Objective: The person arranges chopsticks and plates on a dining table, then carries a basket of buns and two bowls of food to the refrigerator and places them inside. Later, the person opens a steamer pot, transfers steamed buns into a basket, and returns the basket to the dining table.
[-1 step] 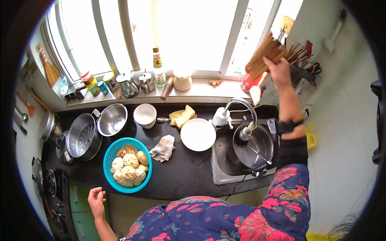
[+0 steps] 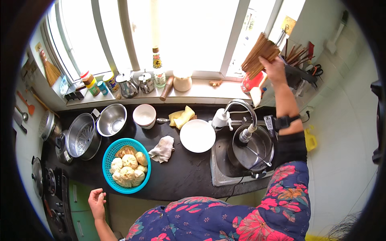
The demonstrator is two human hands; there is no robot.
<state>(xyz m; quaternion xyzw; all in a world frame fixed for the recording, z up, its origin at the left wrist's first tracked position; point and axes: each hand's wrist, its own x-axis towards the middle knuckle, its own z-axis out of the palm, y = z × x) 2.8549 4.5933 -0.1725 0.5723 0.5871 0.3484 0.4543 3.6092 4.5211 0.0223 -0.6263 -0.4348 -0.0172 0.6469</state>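
My right hand point(image 2: 274, 69) is closed round a thick bundle of brown wooden chopsticks point(image 2: 259, 56), held up in front of the window at the upper right. Just right of it, a dark wall rack point(image 2: 299, 73) holds more chopsticks point(image 2: 296, 54) and some scissors point(image 2: 317, 70). At the lower left, my left hand point(image 2: 97, 201) hangs by the counter's front edge, fingers loosely bent and a little apart, with nothing seen in it. The closest thing to it is a turquoise basket point(image 2: 107, 176) of steamed buns point(image 2: 129, 160).
Below my right arm is the sink point(image 2: 219, 176), with a dark pot point(image 2: 263, 140) under the curved faucet point(image 2: 241, 101). A white plate point(image 2: 198, 135), a cloth point(image 2: 163, 149), stacked bowls point(image 2: 144, 114) and steel pans point(image 2: 112, 119) stand on the black counter point(image 2: 185, 172). Bottles and jars line the windowsill.
My right hand has shifted slightly left with the chopsticks, away from the rack, and the bundle has turned a little. My left hand has stayed by the counter edge.
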